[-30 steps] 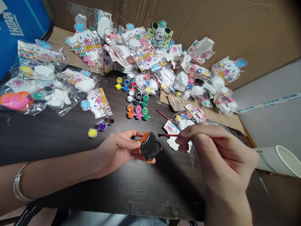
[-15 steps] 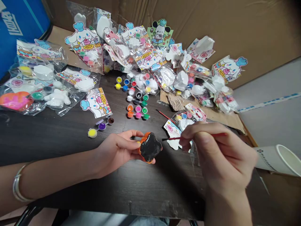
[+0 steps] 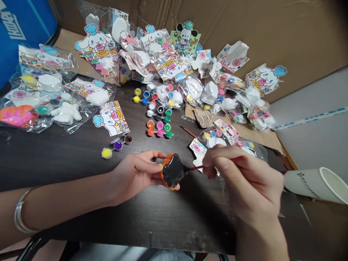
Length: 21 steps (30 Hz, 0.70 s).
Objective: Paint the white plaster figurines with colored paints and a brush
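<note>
- Figure (image 3: 174,172): we hold it in the left hand (image 3: 137,171), above the near part of the table (image 3: 114,228). Its sides are orange. Its broad face is black and glossy, and is turned toward us.
- Left hand: we pinch the figure between thumb and fingers. The thumb presses the orange side; fingertips show past the upper and lower edges. A silver bangle (image 3: 20,214) circles the wrist.
- Right hand (image 3: 243,181): we pinch the red brush (image 3: 196,168) between thumb and forefinger. The other fingers curl below, partly hidden.
- Brush: it points left, its dark bristles at the right corner of the black face. They appear to touch it; we cannot tell how firmly.
- Pots (image 3: 158,116): we see three strips beyond the figure. Farthest: yellow, blue, red. Next: white, black, green. Nearest: orange, pink, green.
- Left strip (image 3: 117,146): it lies beyond the left hand and carries yellow, purple and brown.
- Card (image 3: 112,119): it lies beyond the left strip and bears a printed character.
- Packs (image 3: 174,69): we see clear bags with white shapes, paints and printed cards, heaped before the cardboard (image 3: 274,32). More lie at the left.
- Second brush (image 3: 191,134): it lies to the right of the pots.
- Cup (image 3: 308,185): it is white, near the right hand on its right side.
</note>
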Each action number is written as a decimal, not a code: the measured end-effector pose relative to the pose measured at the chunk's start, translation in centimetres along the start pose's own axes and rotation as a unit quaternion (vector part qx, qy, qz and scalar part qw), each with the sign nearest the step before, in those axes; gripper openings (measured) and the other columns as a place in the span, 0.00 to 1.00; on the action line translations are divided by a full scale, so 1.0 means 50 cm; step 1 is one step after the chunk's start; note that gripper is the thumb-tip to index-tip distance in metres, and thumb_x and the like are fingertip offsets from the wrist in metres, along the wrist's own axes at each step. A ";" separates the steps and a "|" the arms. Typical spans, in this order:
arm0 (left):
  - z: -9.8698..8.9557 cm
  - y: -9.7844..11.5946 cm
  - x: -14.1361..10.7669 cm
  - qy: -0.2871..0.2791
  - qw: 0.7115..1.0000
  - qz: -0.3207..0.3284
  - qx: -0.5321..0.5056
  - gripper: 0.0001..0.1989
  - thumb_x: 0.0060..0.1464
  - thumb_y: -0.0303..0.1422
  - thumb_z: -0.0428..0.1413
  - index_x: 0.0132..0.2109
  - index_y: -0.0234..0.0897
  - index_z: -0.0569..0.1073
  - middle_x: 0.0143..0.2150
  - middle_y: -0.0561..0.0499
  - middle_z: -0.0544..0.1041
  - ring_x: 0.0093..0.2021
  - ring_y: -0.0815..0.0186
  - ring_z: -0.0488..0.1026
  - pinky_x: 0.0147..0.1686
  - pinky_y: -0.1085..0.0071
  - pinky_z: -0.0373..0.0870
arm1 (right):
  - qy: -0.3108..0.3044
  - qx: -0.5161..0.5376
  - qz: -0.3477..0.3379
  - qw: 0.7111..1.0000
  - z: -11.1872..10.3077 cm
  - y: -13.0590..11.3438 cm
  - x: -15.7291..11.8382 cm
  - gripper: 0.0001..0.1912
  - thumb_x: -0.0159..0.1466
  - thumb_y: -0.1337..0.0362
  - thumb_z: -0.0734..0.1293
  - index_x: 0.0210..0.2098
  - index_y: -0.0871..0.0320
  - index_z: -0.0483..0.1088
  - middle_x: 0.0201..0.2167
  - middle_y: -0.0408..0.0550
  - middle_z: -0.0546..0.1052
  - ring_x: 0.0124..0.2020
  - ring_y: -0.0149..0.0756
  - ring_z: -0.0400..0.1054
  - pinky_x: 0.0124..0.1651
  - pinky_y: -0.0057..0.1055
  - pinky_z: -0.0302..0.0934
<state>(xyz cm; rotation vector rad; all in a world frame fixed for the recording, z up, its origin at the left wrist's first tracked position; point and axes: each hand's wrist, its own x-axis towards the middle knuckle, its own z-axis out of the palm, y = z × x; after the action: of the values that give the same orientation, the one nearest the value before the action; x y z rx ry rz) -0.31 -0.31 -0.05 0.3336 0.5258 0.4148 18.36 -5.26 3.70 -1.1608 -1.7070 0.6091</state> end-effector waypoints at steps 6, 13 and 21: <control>-0.001 -0.002 0.001 -0.012 1.000 0.001 -0.009 0.17 0.38 0.27 0.61 0.39 0.29 0.69 0.35 0.42 0.77 0.35 0.58 0.74 0.44 0.58 0.64 | -0.022 -0.014 0.007 1.000 0.003 0.001 0.001 0.10 0.66 0.72 0.60 0.31 0.57 0.69 0.23 0.43 0.70 0.24 0.29 0.63 0.25 0.27 0.58; -0.001 -0.001 0.000 -0.011 1.000 0.004 -0.018 0.17 0.39 0.27 0.60 0.39 0.29 0.69 0.36 0.42 0.77 0.37 0.57 0.73 0.45 0.57 0.64 | -0.028 0.001 -0.003 1.000 0.003 0.006 0.004 0.10 0.66 0.72 0.60 0.31 0.57 0.69 0.24 0.43 0.70 0.25 0.29 0.64 0.27 0.28 0.59; 0.003 0.000 0.000 0.006 1.000 0.002 -0.013 0.16 0.39 0.27 0.60 0.39 0.28 0.69 0.34 0.43 0.77 0.35 0.59 0.74 0.42 0.61 0.66 | -0.032 0.012 0.016 0.999 0.004 -0.004 0.001 0.09 0.66 0.71 0.61 0.32 0.57 0.70 0.23 0.42 0.71 0.24 0.28 0.65 0.27 0.27 0.60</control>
<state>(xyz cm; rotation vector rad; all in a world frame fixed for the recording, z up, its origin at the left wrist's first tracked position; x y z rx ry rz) -0.24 -0.32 0.07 0.3071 0.5310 0.4266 18.12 -5.28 3.79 -1.1649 -1.7330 0.6908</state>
